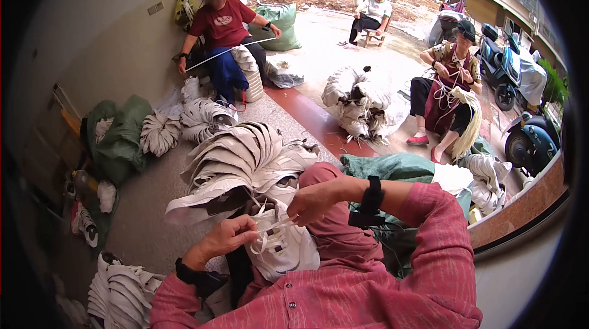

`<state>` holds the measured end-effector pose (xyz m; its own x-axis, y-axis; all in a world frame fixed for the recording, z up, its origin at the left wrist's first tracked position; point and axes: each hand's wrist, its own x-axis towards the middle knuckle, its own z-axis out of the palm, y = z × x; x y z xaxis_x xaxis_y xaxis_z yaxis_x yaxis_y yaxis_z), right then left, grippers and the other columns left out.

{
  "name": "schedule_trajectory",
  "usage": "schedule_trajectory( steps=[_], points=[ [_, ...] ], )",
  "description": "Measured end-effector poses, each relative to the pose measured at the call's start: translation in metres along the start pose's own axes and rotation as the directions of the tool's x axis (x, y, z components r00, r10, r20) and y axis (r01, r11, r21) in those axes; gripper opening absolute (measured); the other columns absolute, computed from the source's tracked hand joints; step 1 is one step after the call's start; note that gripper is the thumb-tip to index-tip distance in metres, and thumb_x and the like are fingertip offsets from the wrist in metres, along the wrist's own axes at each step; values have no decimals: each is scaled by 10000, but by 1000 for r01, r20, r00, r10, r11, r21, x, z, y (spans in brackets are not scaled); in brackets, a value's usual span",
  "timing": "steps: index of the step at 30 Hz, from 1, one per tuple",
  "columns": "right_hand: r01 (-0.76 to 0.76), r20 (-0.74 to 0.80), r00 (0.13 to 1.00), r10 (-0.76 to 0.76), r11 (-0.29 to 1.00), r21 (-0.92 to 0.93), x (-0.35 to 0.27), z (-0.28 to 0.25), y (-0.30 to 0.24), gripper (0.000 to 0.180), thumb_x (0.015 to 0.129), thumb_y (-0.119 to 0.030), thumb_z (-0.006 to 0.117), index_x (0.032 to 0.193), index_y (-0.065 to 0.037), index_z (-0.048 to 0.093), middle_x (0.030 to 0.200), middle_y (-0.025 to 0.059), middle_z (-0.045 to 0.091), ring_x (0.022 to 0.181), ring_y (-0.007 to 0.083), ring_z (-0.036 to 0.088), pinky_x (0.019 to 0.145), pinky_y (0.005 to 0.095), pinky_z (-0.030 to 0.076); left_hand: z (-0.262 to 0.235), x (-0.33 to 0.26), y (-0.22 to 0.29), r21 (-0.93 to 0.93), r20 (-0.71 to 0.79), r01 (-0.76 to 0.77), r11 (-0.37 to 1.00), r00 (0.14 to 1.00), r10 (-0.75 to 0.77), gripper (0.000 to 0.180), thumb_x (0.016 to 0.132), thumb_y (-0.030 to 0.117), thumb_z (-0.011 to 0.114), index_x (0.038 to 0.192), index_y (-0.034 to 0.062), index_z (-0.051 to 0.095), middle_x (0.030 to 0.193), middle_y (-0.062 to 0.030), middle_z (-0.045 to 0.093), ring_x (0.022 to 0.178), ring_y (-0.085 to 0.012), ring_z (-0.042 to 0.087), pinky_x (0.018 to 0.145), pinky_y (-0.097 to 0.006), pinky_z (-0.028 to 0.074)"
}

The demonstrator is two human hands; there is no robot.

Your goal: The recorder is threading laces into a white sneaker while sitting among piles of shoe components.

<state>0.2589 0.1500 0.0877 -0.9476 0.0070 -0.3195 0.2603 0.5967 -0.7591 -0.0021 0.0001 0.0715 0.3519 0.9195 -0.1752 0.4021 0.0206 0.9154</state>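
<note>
At lower centre of the frame, the left hand (pixel 228 235) pinches a white lace (pixel 270 228), grip clenched on it. The white shoe upper (pixel 283 249) lies in the lap. Right of it, the right hand (pixel 311 201) seems to pinch the same lace.

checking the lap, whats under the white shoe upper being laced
Under the white lace-up shoe upper lies a dark red trouser leg and a black strip. Whatever sits directly beneath is covered.

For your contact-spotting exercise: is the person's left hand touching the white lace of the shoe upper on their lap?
Touching. The head view shows the left hand pinching the white lace between its fingers, with no gap, above the white shoe upper.
</note>
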Motion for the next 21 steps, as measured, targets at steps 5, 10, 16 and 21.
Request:
schedule_trajectory(
  steps=[5,10,16,21],
  points=[
    [-18,112,994,3,991,133,-7,-21,-6,309,858,-235,659,1074,-17,621,790,104,661,651,187,647,563,301,521,0,-6,0,258,39,-3,966,999,-7,331,806,217,781,1024,32,614,825,-4,643,753,-67,569,679,-234,471],
    [-110,-235,954,185,947,302,-75,-111,-1,361,928,-121,576,1259,23,563,1045,129,679,884,176,688,723,278,569,3,-10,-1,375,-17,-42,926,998,52,384,740,254,814,998,24,647,834,-60,684,758,-118,620,702,-268,494],
    [-102,-914,-389,117,980,168,-286,-255,-90,807,854,-87,592,1438,-8,41,1160,277,556,706,300,679,561,385,574,1,0,-7,434,81,-266,861,963,256,302,708,207,819,907,24,683,843,-76,643,802,-172,635,727,-284,500],
    [-78,-833,-543,-110,994,-80,-335,-303,-214,916,821,-49,582,1425,9,-105,1101,267,566,777,321,681,609,390,580,0,6,-10,394,104,-288,873,957,269,275,710,225,787,889,37,695,875,-81,603,830,-212,619,749,-300,486]
  ],
)
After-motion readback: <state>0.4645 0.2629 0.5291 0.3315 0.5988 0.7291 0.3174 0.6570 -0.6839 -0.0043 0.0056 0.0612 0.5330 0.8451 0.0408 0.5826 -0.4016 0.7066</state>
